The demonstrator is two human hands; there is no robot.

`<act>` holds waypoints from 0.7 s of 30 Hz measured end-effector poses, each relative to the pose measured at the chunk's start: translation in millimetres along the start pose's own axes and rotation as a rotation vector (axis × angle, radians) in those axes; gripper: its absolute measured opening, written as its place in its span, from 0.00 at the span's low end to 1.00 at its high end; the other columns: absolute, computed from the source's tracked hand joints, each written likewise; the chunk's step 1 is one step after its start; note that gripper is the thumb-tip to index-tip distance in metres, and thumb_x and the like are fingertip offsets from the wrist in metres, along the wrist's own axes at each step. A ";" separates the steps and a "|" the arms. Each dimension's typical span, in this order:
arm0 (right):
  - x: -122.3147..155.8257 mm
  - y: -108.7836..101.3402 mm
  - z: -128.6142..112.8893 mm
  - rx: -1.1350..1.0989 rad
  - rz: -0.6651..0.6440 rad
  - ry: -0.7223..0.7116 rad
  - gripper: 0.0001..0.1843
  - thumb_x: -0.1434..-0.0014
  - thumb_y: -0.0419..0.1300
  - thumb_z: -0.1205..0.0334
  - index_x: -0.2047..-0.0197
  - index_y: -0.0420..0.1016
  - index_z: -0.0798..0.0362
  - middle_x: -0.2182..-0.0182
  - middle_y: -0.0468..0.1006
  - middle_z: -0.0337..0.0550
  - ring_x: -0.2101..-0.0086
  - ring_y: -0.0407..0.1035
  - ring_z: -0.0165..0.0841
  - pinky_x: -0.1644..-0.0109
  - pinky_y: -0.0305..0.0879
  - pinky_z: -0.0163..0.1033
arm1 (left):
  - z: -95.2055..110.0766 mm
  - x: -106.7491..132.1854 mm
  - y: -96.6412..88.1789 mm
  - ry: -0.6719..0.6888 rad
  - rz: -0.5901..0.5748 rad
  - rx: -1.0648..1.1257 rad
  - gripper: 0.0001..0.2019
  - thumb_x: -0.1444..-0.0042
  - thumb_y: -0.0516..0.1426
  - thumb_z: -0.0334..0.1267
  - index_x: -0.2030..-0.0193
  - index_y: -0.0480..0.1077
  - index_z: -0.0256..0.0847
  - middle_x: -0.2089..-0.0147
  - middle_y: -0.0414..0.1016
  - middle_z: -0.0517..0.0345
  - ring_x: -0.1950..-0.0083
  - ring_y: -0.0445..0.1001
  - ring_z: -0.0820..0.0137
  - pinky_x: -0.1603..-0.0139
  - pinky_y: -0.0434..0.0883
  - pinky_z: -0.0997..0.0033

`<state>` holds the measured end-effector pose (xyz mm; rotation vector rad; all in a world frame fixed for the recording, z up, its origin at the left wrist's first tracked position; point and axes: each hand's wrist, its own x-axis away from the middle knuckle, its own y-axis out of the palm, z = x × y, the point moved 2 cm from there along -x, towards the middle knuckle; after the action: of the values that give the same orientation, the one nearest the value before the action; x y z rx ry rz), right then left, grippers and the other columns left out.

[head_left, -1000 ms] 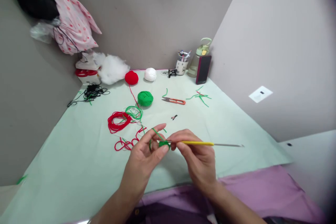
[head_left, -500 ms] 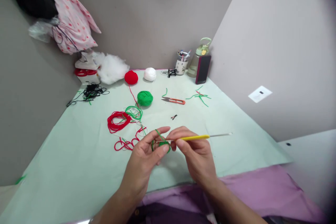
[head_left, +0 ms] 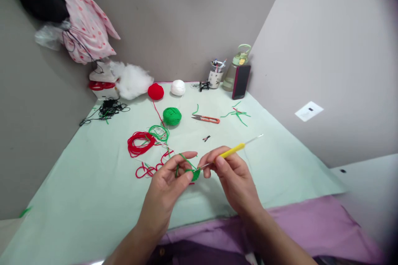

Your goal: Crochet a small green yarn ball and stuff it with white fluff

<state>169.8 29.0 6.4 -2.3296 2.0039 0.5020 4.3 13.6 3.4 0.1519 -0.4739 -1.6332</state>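
Green yarn piece (head_left: 196, 174) sits pinched in the left hand (head_left: 168, 186); the right hand (head_left: 234, 176) pinches a yellow hook (head_left: 233, 150). The pen cup (head_left: 218, 84) bears markings (head_left: 214, 79) too small to read.

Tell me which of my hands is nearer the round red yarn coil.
Left. Your left hand is to the right of the red yarn coil and closer to you; your right hand is farther right, beyond the left.

We see fairly bright, diffuse light across the worktop (head_left: 102, 198), a faint soft shadow below the fingers (head_left: 174, 162) near its front edge, wide-angle stretching toward our sides, and dark blur beyond its right edge.
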 end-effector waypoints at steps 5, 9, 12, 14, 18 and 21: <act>8.2 1.6 -11.2 0.394 -0.048 -0.293 0.11 0.27 0.53 0.65 0.55 0.78 0.51 0.63 0.82 0.45 0.65 0.77 0.33 0.59 0.76 0.40 | -2.9 -0.2 1.0 0.030 0.047 -0.057 0.14 0.44 0.68 0.40 0.50 0.82 0.48 0.63 0.72 0.60 0.61 0.69 0.71 0.56 0.69 0.73; 18.9 5.8 -9.1 0.842 -0.127 -0.644 0.15 0.30 0.57 0.71 0.45 0.78 0.48 0.57 0.83 0.49 0.58 0.78 0.37 0.56 0.78 0.42 | -5.7 -0.4 3.6 -0.004 0.088 0.030 0.23 0.48 0.71 0.41 0.44 0.79 0.48 0.63 0.71 0.62 0.63 0.68 0.73 0.58 0.68 0.75; 22.0 4.7 -5.5 0.860 -0.103 -0.696 0.20 0.33 0.59 0.74 0.42 0.78 0.48 0.53 0.83 0.50 0.55 0.78 0.38 0.54 0.78 0.42 | -6.0 -1.3 4.6 -0.150 0.002 0.219 0.27 0.47 0.71 0.42 0.40 0.76 0.44 0.67 0.67 0.64 0.68 0.64 0.77 0.60 0.66 0.76; 18.7 1.4 -5.7 0.656 -0.020 -0.571 0.17 0.32 0.59 0.73 0.46 0.80 0.48 0.57 0.83 0.48 0.58 0.78 0.37 0.56 0.78 0.40 | -3.5 -2.0 4.1 -0.216 -0.043 0.277 0.26 0.46 0.70 0.41 0.40 0.77 0.41 0.69 0.65 0.66 0.75 0.51 0.82 0.64 0.63 0.77; 7.2 0.7 -5.5 0.221 0.059 -0.281 0.11 0.29 0.57 0.65 0.56 0.82 0.49 0.65 0.81 0.44 0.68 0.74 0.32 0.65 0.74 0.38 | 3.1 -2.1 4.7 -0.140 -0.025 0.200 0.23 0.46 0.69 0.40 0.43 0.79 0.42 0.64 0.69 0.62 0.73 0.55 0.80 0.64 0.62 0.77; 3.2 6.2 -5.8 0.195 0.024 -0.247 0.10 0.30 0.61 0.59 0.59 0.83 0.50 0.66 0.82 0.45 0.65 0.75 0.35 0.63 0.74 0.39 | 3.5 -0.8 7.5 -0.070 -0.022 0.099 0.19 0.46 0.68 0.40 0.46 0.81 0.45 0.63 0.71 0.59 0.58 0.67 0.69 0.52 0.66 0.72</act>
<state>165.4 23.5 12.2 -2.0242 1.8767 0.5387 10.0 14.7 9.3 0.1751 -0.6092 -1.6412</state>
